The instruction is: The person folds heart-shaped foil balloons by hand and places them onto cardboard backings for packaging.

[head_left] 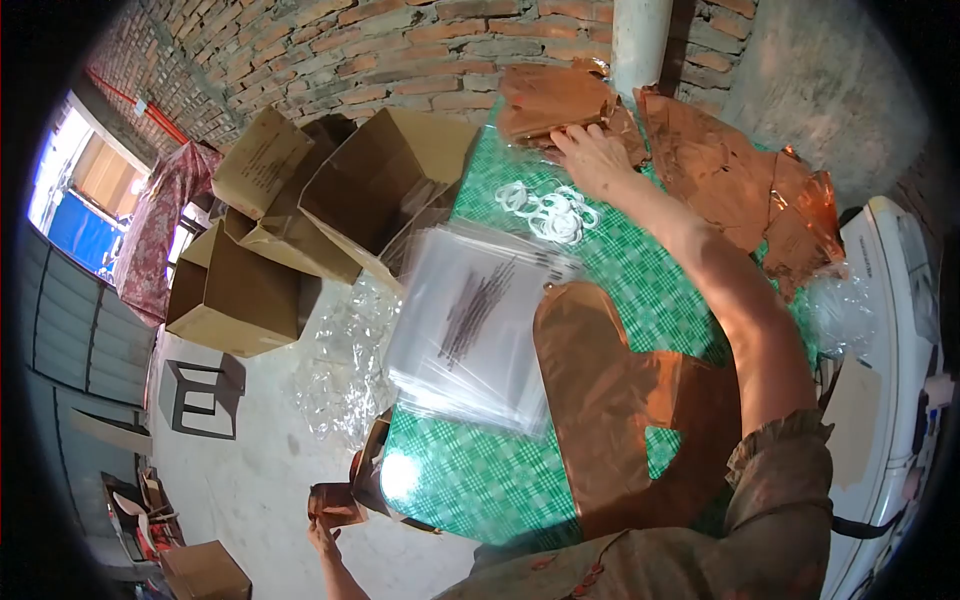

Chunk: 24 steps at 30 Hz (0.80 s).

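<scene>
My left hand (322, 537) is low at the left, beyond the table's edge, closed on a small folded foil balloon (340, 505) of copper colour. Beside it, an open carton (372, 462) is partly hidden under the table edge. At the far side, my right hand (597, 163) curls its fingers over the edge of a stack of flat copper foil balloons (550, 100). A single flat foil balloon (590, 420), with a rounded end and a hole, lies spread in front of me. Clear plastic bags (475, 320) with dark print are piled to its left.
White cord loops (558, 215) lie on the green checked tablecloth (480, 480). More copper foil (720, 165) covers the back right, near crumpled clear plastic (843, 310). Open cardboard boxes (375, 190) and loose clear wrap (345, 360) stand left of the table. A brick wall (420, 50) bounds the back.
</scene>
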Available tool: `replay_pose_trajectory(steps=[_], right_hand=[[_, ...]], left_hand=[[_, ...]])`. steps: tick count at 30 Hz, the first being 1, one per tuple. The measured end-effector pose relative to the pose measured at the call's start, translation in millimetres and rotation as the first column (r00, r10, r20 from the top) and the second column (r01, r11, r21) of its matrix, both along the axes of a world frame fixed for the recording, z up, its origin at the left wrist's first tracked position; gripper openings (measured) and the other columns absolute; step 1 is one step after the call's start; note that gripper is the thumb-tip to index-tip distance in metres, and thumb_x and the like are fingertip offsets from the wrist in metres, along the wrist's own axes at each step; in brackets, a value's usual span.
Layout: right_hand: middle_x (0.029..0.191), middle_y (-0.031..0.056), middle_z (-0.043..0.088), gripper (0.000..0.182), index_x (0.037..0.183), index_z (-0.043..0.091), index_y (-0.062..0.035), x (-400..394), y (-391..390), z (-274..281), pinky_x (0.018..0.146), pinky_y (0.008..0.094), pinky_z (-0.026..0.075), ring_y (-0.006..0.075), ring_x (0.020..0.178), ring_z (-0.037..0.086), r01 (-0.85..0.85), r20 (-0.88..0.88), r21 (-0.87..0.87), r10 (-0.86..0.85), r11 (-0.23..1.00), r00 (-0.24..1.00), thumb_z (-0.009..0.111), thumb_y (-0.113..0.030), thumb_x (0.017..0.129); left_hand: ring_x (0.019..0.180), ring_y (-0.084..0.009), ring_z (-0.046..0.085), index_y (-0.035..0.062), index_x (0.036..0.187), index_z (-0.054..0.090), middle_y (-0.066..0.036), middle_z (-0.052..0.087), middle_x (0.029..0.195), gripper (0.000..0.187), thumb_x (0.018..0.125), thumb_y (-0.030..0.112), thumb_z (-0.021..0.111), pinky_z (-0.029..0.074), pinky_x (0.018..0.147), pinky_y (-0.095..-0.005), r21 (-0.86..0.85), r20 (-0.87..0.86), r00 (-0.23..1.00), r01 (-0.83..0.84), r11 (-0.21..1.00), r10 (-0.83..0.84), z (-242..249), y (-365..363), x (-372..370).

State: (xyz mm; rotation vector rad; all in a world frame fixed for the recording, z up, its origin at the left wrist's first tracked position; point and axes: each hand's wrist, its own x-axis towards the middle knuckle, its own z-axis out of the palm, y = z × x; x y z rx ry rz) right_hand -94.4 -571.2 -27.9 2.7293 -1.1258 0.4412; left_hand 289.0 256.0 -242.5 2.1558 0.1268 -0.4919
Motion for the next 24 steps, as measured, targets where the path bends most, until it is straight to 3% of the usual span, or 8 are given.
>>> replay_pose_trajectory(steps=[2, 4, 7, 13, 16, 19, 22, 24], right_hand=[[0.139, 0.0121, 0.056, 0.052, 0.148, 0.047, -0.018, 11, -11, 16, 0.097, 0.053, 0.049, 0.0368, 0.121, 0.057, 0.059, 0.017, 0.072, -0.06, 0.996, 0.998, 0.06, -0.025, 0.099], [0.149, 0.0129, 0.047, 0.058, 0.157, 0.038, -0.0212, 21, -21, 53, 0.102, 0.056, 0.048, 0.0384, 0.133, 0.05, 0.186, 0.031, 0.159, -0.193, 0.97, 0.981, 0.053, -0.028, 0.101], [0.152, 0.0137, 0.043, 0.064, 0.159, 0.034, -0.0252, 23, -73, 50, 0.103, 0.0566, 0.048, 0.0427, 0.136, 0.047, 0.207, 0.303, 0.056, -0.214, 0.977, 0.929, 0.056, -0.036, 0.099], [0.152, 0.0148, 0.042, 0.075, 0.157, 0.037, -0.0244, -7, -60, 7, 0.108, 0.0589, 0.042, 0.0456, 0.135, 0.046, 0.135, 0.112, -0.047, -0.129, 0.99, 0.985, 0.063, -0.052, 0.092], [0.142, 0.0177, 0.053, 0.084, 0.154, 0.04, -0.0168, -22, -36, 8, 0.108, 0.0586, 0.042, 0.0442, 0.131, 0.052, 0.113, 0.128, 0.041, -0.117, 0.993, 0.985, 0.065, -0.062, 0.088], [0.128, 0.0204, 0.062, 0.087, 0.146, 0.048, -0.0098, -20, -24, 16, 0.105, 0.0548, 0.045, 0.0414, 0.123, 0.06, 0.182, -0.018, 0.053, -0.181, 0.982, 0.983, 0.065, -0.069, 0.084], [0.121, 0.0214, 0.067, 0.084, 0.138, 0.055, -0.0058, -13, -20, 19, 0.1, 0.0505, 0.05, 0.0381, 0.114, 0.067, 0.184, -0.092, 0.046, -0.179, 0.982, 0.979, 0.064, -0.071, 0.085], [0.12, 0.0235, 0.067, 0.084, 0.135, 0.056, -0.004, -6, -18, 20, 0.106, 0.0536, 0.045, 0.0392, 0.114, 0.066, 0.221, -0.084, 0.079, -0.215, 0.972, 0.973, 0.06, -0.073, 0.087]], left_hand=[[0.104, -0.0285, 0.067, 0.0053, 0.129, 0.062, -0.011, 0.067, 0.118, 0.046, 0.103, 0.042, 0.056, 0.061, 0.081, -0.0489, 0.011, 0.006, 1.0, 0.015, 1.0, -0.015, 0, 0, 2], [0.104, -0.028, 0.066, 0.0054, 0.13, 0.061, -0.01, 0.067, 0.117, 0.044, 0.103, 0.041, 0.055, 0.063, 0.078, -0.0473, 0.006, -0.001, 0.999, 0.045, 0.999, -0.045, -2, 7, 7], [0.104, -0.0276, 0.066, 0.0042, 0.131, 0.059, -0.011, 0.067, 0.116, 0.044, 0.104, 0.039, 0.054, 0.064, 0.071, -0.0446, 0.031, -0.033, 0.999, 0.028, 0.999, -0.027, -2, 12, 8], [0.104, -0.0274, 0.066, 0.0027, 0.125, 0.059, -0.011, 0.065, 0.116, 0.044, 0.104, 0.041, 0.054, 0.064, 0.069, -0.045, 0.014, -0.039, 0.999, -0.001, 1.0, 0.001, -3, 16, -7], [0.108, -0.0278, 0.065, 0.0027, 0.123, 0.06, -0.011, 0.064, 0.118, 0.045, 0.104, 0.043, 0.054, 0.064, 0.07, -0.0452, -0.015, -0.084, 0.993, 0.082, 0.996, -0.083, -10, 22, -2], [0.102, -0.027, 0.066, 0.0025, 0.122, 0.061, -0.01, 0.064, 0.115, 0.043, 0.104, 0.041, 0.055, 0.064, 0.07, -0.0449, -0.003, -0.061, 0.996, 0.066, 0.998, -0.066, -15, 16, -5], [0.108, -0.0293, 0.065, 0.0034, 0.132, 0.055, -0.012, 0.062, 0.125, 0.048, 0.103, 0.042, 0.057, 0.065, 0.074, -0.0465, 0.042, -0.129, 0.989, 0.073, 0.996, -0.067, -16, 8, -2], [0.109, -0.029, 0.065, 0.0031, 0.131, 0.056, -0.012, 0.062, 0.125, 0.05, 0.103, 0.044, 0.059, 0.065, 0.074, -0.0471, 0.005, -0.128, 0.989, 0.076, 0.997, -0.075, -19, 8, -3]])
